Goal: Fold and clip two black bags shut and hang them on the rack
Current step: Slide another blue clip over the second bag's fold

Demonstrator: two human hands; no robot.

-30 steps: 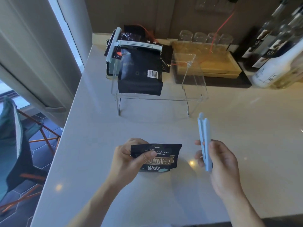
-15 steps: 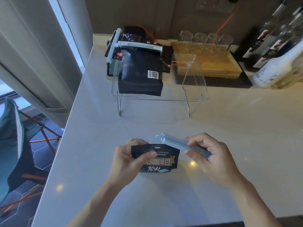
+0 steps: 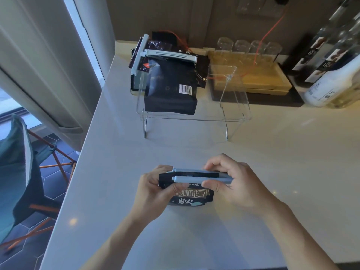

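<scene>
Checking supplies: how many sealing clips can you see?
3. One blue clip is in the hands, straddling the near bag's top. Two white clips are at the rack, on the bags there. Others may be hidden behind those bags.

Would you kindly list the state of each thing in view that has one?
Small black bag: top folded, held upright on the counter, not hung.
Blue clip: open, its two arms astride the bag's folded top.
Left hand: gripping the bag.
Right hand: gripping the clip.
Large black bag: clipped shut, hanging on the rack.
White clip: closed on it.
</scene>
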